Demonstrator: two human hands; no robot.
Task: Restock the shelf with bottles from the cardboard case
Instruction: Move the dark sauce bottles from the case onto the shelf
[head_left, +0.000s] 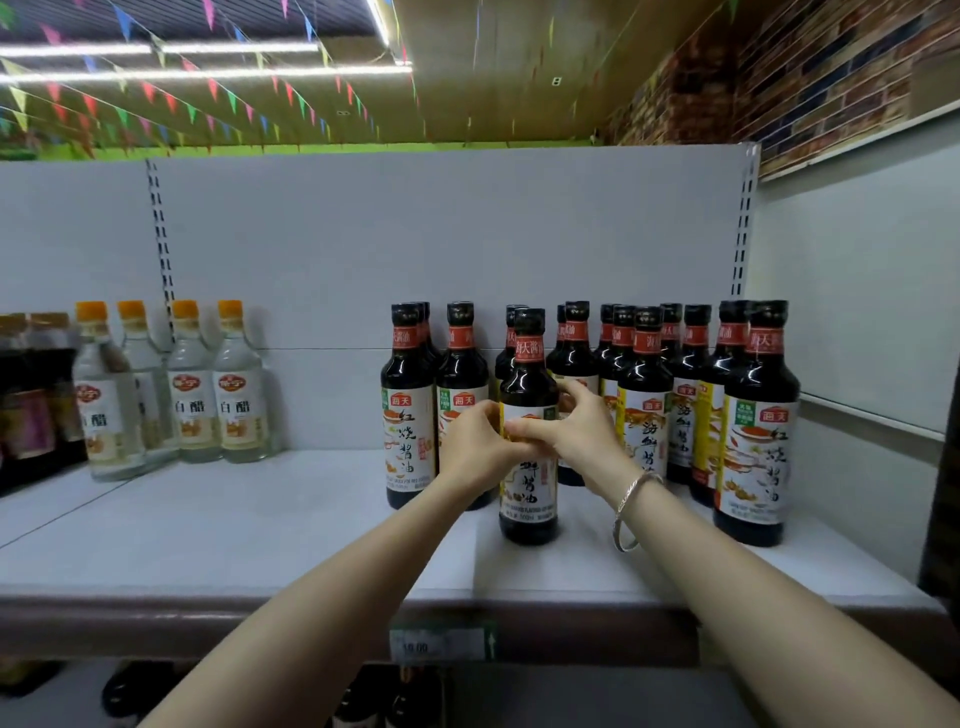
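Soy sauce bottle (529, 431), dark glass, black cap, red neck band: upright on white shelf (249, 525), near of the main cluster, in the gap between two dark bottles on the left (410, 410) and the larger group on the right (649, 400). Held at label height by both hands: left hand (475, 441) curled round the left side, right hand (582, 431) wrapped round the right, silver bangle (631, 512) at the wrist. Clear vinegar bottles (208, 395) far left, well apart. Cardboard case not visible. Suggested handling: keep upright, slide straight back into the gap, label facing near, without knocking neighbours; release only once seated flat.
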